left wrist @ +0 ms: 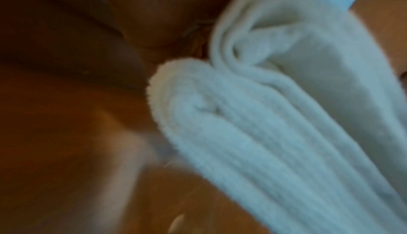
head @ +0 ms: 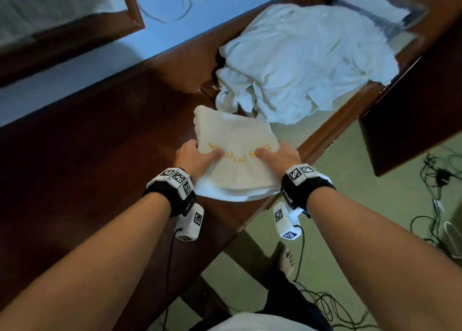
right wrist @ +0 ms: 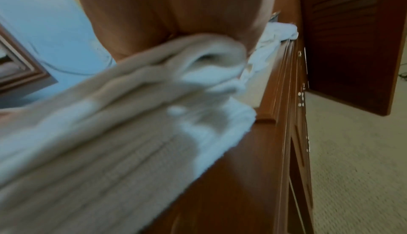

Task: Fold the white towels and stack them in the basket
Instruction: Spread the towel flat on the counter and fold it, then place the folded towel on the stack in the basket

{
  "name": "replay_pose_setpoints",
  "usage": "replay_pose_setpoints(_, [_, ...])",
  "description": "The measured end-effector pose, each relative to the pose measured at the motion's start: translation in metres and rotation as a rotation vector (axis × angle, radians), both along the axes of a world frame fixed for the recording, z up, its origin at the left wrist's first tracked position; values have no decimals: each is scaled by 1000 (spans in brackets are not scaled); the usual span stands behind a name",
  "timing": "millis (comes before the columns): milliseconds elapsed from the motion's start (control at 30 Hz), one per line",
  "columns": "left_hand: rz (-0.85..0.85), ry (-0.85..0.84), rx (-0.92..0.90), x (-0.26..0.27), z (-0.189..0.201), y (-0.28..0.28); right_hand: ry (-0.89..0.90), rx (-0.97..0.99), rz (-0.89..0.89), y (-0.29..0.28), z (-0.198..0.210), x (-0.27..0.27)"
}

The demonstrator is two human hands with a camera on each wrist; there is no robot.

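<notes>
A folded white towel (head: 235,156) with yellow embroidered lettering is held just above the dark wooden desk (head: 100,156). My left hand (head: 197,158) grips its left side, thumb on top. My right hand (head: 280,156) grips its right side the same way. The left wrist view shows the folded towel's (left wrist: 264,124) stacked layers from below, against my left hand (left wrist: 158,15). In the right wrist view the folded towel (right wrist: 110,133) hangs blurred under my right hand (right wrist: 176,11). A heap of unfolded white towels (head: 305,63) lies beyond. The basket (head: 390,13) is partly visible at the far right.
The desk's front edge (head: 320,141) runs diagonally, with pale carpet (head: 350,218) and loose black cables (head: 435,175) below it. A framed mirror (head: 62,18) hangs on the wall at the upper left. A dark wooden door (right wrist: 352,37) stands past the desk's drawers (right wrist: 297,133).
</notes>
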State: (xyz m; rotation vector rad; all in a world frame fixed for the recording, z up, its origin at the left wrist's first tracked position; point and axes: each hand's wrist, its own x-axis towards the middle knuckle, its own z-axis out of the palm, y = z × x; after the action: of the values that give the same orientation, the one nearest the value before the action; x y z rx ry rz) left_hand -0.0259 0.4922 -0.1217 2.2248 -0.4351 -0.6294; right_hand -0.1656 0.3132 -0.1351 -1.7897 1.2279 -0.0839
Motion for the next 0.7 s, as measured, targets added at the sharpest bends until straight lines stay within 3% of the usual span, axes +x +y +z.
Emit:
replay_pose_setpoints(167, [-96,-121,-149,-16,53,-103,-148,-75,-114,-90,53,-29])
replay_pose_setpoints(300, [-137,-171,-277,-38,85,-205,-176,-211,-106,-187,91,-59])
replay_pose_setpoints(700, [-267,-173,-457,-126,131,-503,-169,-367,-237,-448,155,-176])
